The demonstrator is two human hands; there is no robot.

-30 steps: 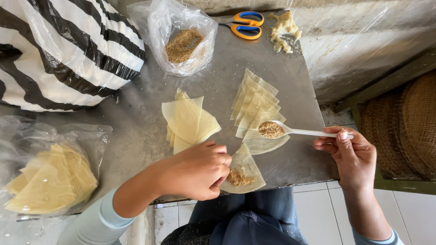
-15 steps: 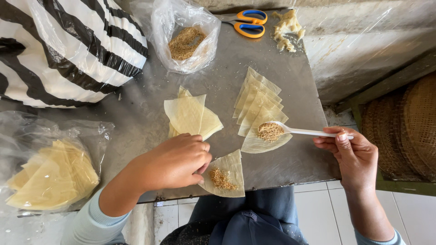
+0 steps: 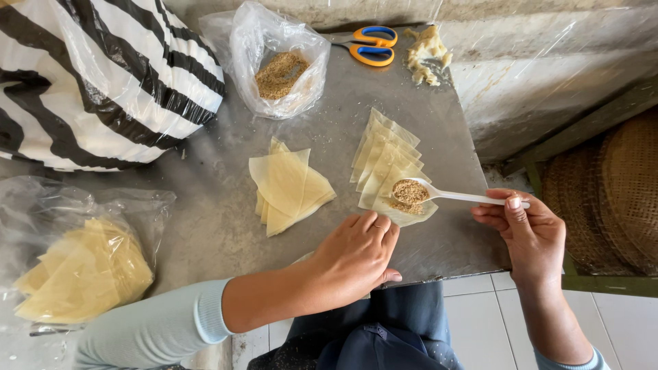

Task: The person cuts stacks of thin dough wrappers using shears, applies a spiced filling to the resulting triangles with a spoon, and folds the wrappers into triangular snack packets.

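Right hand (image 3: 531, 229) pinches a white plastic spoon (image 3: 439, 194) by the handle end, its bowl heaped with brown crumbly filling over the fanned row of wrappers (image 3: 387, 161) near the worktop's (image 3: 205, 219) right edge. The loose crumbs look likely to spill, so I'd keep it level. Left hand (image 3: 353, 253) lies curled, fingers down, at the front edge, covering a thin wrapper; I can't tell if it grips. Those sheets look floppy and tearable. A clear bag of filling (image 3: 277, 68) sits at the back, and a clear bag of yellow sheets (image 3: 75, 264) front left.

Small home-style food prep spot, prob. a back kitchen. Worn metal bench (image 3: 205, 226) w/ thin pastry wrappers (image 3: 291, 188) at centre, bag of crumbly filling (image 3: 279, 74) at 12 o'clock, scissors (image 3: 370, 46) at 1, woven baskets (image 3: 617, 199) at 3, tiled floor (image 3: 473, 322) at 6.
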